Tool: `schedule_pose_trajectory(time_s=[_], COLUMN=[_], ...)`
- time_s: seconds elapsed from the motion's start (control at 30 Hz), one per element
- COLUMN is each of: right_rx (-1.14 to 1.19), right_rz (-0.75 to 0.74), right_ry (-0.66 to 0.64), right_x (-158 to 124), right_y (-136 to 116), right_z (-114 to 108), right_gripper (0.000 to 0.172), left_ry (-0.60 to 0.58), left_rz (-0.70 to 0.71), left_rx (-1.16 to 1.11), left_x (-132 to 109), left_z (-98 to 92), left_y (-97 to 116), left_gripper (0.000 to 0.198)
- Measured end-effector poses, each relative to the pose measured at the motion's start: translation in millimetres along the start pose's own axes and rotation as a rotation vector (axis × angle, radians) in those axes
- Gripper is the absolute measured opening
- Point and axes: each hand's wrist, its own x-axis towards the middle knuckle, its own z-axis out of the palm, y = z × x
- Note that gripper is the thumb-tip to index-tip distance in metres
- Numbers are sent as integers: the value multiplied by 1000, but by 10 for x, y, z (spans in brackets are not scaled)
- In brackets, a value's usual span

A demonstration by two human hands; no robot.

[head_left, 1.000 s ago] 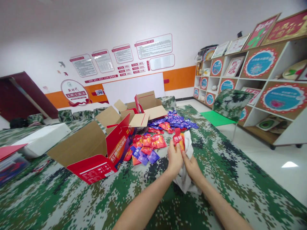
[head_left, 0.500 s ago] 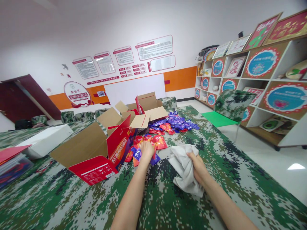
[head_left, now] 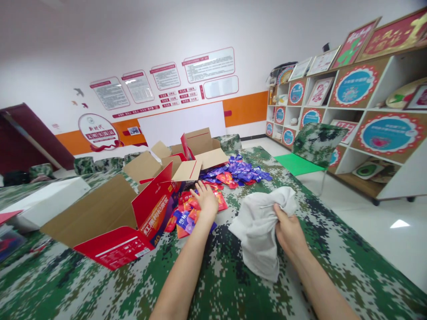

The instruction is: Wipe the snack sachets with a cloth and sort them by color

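My left hand (head_left: 207, 198) is over a heap of red and purple sachets (head_left: 187, 218), its fingers spread and nothing visible in them. Whether it touches the sachets I cannot tell. In my right hand (head_left: 289, 229) a crumpled grey-white cloth (head_left: 255, 229) is gripped near its upper right side, and the cloth hangs down over the camouflage tablecloth (head_left: 227, 289). Farther back lies a bigger pile of mostly purple sachets (head_left: 243, 171).
An open red carton (head_left: 160, 204) stands left of the sachets, with another open carton (head_left: 200, 142) behind it. A white box (head_left: 50, 200) is at the far left. On the right are a camouflage-covered chair (head_left: 316, 144) and a shelf unit (head_left: 396, 178).
My left hand has moved slightly up and away over the sachets, and its fingers have spread. My right hand has shifted right, with the cloth now hanging more unfolded. The view has turned slightly.
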Motion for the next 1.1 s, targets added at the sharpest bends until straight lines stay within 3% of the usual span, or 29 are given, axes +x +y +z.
schedule_pose_trajectory(time_s=[0.1, 0.23, 0.43, 0.57, 0.67, 0.83, 0.97, 1.1], right_rx=[39, 86, -20, -115, -174, -278, -430, -464], right_rz=[85, 186, 250, 189, 146, 204, 187, 156], right_ry=[-15, -58, -147, -243, -229, -197, -228, -165], right_x=[-19, -25, -70, -104, -91, -24, 11, 2], right_y=[5, 26, 35, 79, 154, 272, 343, 336], right_z=[23, 22, -30, -32, -41, -110, -172, -163], right_gripper=[39, 36, 49, 56, 56, 37, 32, 41], left_ry=[5, -165, -287, -324, -332, -330, -284, -180], left_rz=[66, -9, -216, -320, -377, -391, -349, -278], left_rx=[-158, -409, -512, -575, -622, -714, -802, -886], left_x=[207, 448, 585, 580, 574, 551, 485, 314], left_z=[162, 423, 700, 761, 750, 659, 483, 182], left_y=[352, 740, 961, 978, 949, 830, 671, 468], left_gripper=[58, 46, 58, 59, 55, 29, 19, 19])
